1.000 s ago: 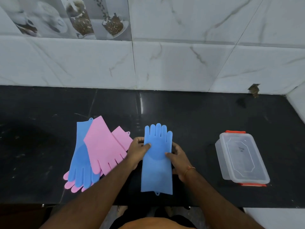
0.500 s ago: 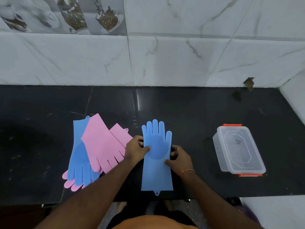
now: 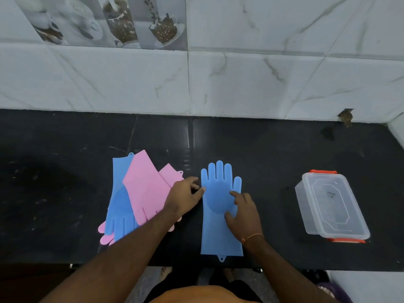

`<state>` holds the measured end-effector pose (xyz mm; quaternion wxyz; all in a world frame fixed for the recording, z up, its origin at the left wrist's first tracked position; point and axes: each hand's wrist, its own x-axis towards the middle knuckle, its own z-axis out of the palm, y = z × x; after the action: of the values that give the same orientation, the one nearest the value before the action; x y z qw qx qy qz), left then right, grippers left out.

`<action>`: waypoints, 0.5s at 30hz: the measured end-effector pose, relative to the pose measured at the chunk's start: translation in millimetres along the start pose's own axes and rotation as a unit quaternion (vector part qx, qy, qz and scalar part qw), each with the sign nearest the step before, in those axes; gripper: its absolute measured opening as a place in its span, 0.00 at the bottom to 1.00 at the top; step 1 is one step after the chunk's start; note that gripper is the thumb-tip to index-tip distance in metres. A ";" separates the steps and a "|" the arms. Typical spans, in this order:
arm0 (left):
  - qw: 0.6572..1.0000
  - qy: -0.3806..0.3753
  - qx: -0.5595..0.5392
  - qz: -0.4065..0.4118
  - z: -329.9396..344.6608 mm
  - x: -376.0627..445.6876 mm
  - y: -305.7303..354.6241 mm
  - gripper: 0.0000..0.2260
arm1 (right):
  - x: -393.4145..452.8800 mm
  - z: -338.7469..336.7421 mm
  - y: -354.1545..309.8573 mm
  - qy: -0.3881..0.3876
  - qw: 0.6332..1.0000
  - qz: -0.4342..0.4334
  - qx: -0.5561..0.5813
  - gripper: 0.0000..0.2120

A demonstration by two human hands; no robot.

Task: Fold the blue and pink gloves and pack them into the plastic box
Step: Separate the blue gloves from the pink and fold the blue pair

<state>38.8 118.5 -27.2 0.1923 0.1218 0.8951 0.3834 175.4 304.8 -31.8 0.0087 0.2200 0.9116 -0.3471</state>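
The blue glove [image 3: 220, 228] lies lengthwise at lower centre, fingertips toward the wall, the left hand [image 3: 185, 199] touching its left edge and the right hand [image 3: 244, 213] resting flat on its palm, neither gripping.

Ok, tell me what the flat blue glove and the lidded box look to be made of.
Blue glove: looks like silicone or rubber, matte finish; it lies limp and flat, with a moulded hanging tab at the cuff and a rounder, darker patch on the palm.
Plastic box: clear, slightly frosted plastic; the dark counter shows through its walls. The orange clips look like opaque plastic.
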 end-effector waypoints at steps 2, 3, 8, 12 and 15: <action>0.999 0.021 0.018 0.024 -24.3 -2.5 -12.1 0.20 | -1.1 11.1 -21.2 -0.022 0.999 -0.032 0.010 0.26; 0.999 0.034 0.024 0.028 -37.9 -4.7 -20.8 0.18 | -1.3 18.4 -33.3 -0.035 0.998 -0.051 0.014 0.25; 0.990 0.134 0.039 0.000 -103.9 -20.7 -75.6 0.13 | -4.8 62.7 -94.6 -0.085 0.980 -0.180 -0.026 0.20; 0.970 0.181 0.076 -0.146 -144.5 -38.0 -119.0 0.22 | -11.7 101.4 -144.6 -0.137 0.947 -0.270 -0.105 0.19; 0.958 0.130 0.094 -0.238 -164.3 -52.2 -146.2 0.28 | -18.2 129.4 -175.3 -0.170 0.910 -0.331 -0.180 0.21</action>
<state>3.4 -104.5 -17.5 0.1475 -0.1280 0.9475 0.2530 102.7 99.1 -16.7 0.0874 -0.1622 0.9639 -0.1920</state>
